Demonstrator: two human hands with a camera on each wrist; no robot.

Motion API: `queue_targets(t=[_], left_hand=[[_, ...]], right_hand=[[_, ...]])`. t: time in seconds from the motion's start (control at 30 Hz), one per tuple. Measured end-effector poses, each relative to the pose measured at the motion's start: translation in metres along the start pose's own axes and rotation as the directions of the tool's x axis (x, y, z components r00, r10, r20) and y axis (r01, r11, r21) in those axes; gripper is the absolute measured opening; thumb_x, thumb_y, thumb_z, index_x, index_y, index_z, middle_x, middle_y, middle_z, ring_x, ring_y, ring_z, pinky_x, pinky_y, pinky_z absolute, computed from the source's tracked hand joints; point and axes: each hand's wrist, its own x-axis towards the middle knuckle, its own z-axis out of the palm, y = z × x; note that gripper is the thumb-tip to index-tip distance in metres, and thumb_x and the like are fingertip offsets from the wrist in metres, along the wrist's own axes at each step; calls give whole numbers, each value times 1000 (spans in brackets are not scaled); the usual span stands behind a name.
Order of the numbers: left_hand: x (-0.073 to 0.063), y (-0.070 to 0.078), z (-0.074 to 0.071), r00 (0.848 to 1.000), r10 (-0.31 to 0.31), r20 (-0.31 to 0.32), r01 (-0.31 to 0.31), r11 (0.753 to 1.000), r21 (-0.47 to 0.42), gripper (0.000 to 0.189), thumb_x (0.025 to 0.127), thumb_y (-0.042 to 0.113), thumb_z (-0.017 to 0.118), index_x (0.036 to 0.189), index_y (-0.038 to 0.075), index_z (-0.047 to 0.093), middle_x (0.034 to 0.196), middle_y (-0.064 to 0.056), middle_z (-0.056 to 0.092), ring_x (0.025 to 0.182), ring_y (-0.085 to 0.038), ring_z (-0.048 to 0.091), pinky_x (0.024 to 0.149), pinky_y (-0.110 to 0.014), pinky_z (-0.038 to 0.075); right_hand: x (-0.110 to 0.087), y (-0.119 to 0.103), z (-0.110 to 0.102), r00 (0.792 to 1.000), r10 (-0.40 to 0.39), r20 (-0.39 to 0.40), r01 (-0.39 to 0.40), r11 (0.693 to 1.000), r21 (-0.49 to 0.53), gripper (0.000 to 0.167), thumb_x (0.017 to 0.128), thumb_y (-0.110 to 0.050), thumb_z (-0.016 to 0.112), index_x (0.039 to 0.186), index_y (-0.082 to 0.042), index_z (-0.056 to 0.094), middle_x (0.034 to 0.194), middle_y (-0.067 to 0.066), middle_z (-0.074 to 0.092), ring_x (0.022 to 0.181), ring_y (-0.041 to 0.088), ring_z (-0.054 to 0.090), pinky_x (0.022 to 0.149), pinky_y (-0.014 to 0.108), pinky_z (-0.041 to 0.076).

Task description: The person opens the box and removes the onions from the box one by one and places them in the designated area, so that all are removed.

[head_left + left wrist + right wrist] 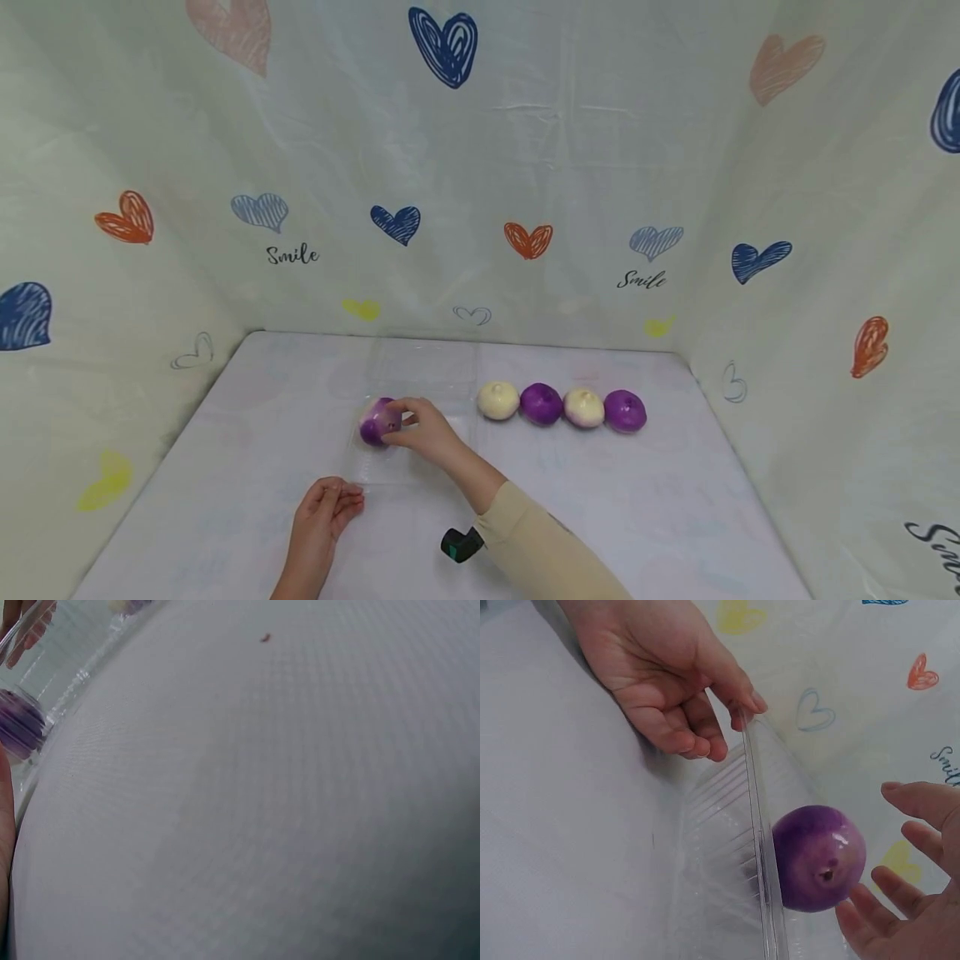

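A clear plastic box [442, 467] lies on the table with its lid [423, 360] folded back. Inside its left part sits a purple-and-white turnip [372, 423], whose purple side and brown stem scar show in the right wrist view. My left hand [322, 518] pinches the near left corner of the box rim between thumb and fingers. Over the box, my right hand [426, 432] reaches in from the right with its thumb and fingers spread around the turnip. The right wrist view shows a gap between the thumb and the turnip [819, 859]; the lower fingertips lie close beside it.
Right of the box stands a row of several turnips, white and purple sides alternating: a white one [498, 400], a purple one [541, 404], another white one [583, 407] and a purple one [625, 411]. A heart-printed curtain [585, 167] encloses the white table [637, 517].
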Motion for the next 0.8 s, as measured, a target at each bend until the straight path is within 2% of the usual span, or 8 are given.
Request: queue_targets(t=[0.17,0.27,0.43,0.53,0.8], left_hand=[[0,-1,-1,1000,3,5,-3,1000,2,18,106,21,45,96,10,56,91,-2,67,84,-11,65,79,-25,57],[0,-1,-1,1000,15,14,-15,1000,-3,18,106,20,45,97,10,56,91,-2,67,84,-11,65,79,-25,57],[-1,0,-1,1000,1,6,-1,1000,1,19,105,22,46,97,9,56,92,-2,67,84,-11,65,79,-25,57],[-1,1,-1,1000,0,11,0,1000,5,20,105,23,46,98,7,55,92,-3,66,86,-12,64,80,-25,57],[-1,1,-1,1000,13,19,-13,1000,-3,21,105,23,47,99,5,54,93,-3,66,86,-12,65,80,-25,57]], right_hand=[[7,-1,5,1000,30,-3,-30,997,-74,52,78,-11,83,125,-6,62,122,9,55,110,34,55,78,26,52],[12,0,8,1000,30,-7,-30,992,-119,56,75,-11,86,125,-8,63,121,9,54,112,33,53,86,30,51],[20,0,13,999,39,-27,-44,977,-208,58,72,-16,88,125,-12,64,122,9,50,115,28,52,98,37,47],[24,1,17,998,56,-36,-62,976,-209,58,73,-16,88,125,-14,64,123,9,48,115,26,51,100,38,46],[33,8,28,994,54,-99,-72,980,-187,56,73,-19,89,124,-18,66,117,6,45,111,23,48,95,36,48]])
